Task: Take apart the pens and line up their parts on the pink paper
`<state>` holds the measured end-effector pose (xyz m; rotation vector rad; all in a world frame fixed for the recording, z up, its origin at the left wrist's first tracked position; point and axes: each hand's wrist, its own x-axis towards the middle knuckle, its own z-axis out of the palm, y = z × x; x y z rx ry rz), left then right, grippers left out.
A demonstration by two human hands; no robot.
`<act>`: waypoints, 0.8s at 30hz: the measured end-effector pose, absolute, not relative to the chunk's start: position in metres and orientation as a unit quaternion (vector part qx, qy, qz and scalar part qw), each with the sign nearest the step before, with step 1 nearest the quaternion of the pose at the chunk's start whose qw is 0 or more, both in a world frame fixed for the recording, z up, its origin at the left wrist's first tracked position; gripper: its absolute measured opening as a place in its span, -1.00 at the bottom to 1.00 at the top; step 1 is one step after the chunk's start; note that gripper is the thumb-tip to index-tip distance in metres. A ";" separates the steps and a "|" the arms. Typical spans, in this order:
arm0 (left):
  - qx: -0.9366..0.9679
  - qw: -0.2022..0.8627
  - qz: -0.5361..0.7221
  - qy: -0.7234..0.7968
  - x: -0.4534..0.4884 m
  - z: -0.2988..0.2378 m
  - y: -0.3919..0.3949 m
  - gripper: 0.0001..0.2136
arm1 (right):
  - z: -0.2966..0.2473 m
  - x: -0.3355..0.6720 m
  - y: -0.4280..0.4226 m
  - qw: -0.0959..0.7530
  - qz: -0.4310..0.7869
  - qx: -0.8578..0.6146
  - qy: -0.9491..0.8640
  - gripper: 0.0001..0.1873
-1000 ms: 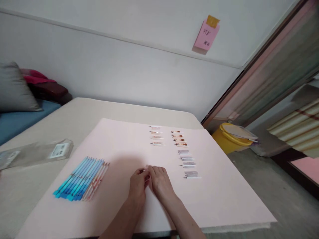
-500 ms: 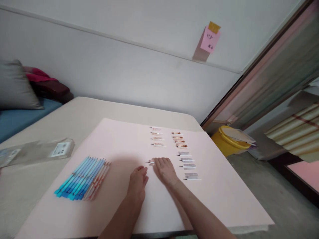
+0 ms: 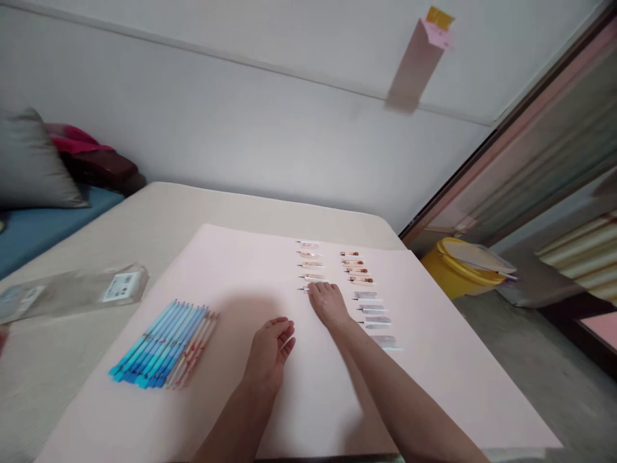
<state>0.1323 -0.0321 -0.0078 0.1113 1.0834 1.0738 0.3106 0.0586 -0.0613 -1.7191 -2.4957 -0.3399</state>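
Observation:
My right hand point(image 3: 328, 302) reaches forward over the pink sheet point(image 3: 231, 270), its fingertips pinched on a small pen tip piece point(image 3: 303, 290) at the near end of the left column of small pieces point(image 3: 308, 260). My left hand point(image 3: 270, 350) rests flat on the sheet, fingers loosely together and holding nothing. A second column of small pieces point(image 3: 359, 275) and a row of greyish pieces point(image 3: 373, 314) lie right of my right hand. A bundle of blue and white pen barrels point(image 3: 164, 347) lies to the left.
A clear plastic packet point(image 3: 72, 292) lies on the beige table point(image 3: 159, 212) at left. A grey cushion point(image 3: 29, 167) and red cloth sit at far left. A yellow bucket point(image 3: 453, 273) stands on the floor at right. A pink note point(image 3: 417, 61) hangs on the wall.
My hands were together near the sheet's middle; the right hand has moved forward with a small piece to the left column, and the left hand has stayed back, flat on the sheet.

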 end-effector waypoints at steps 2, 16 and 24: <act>0.048 0.721 0.487 0.491 0.132 -0.008 -0.031 -0.85 | -0.064 0.311 0.057 0.048 -0.113 -0.561 -0.818 -0.71; 0.042 0.725 0.489 0.484 0.131 -0.006 -0.030 -0.86 | -0.061 0.307 0.024 0.102 -0.145 -0.576 -0.798 -0.66; 0.033 0.730 0.496 0.468 0.130 -0.003 -0.031 -0.87 | -0.061 0.315 -0.013 0.047 -0.108 -0.620 -0.776 -0.82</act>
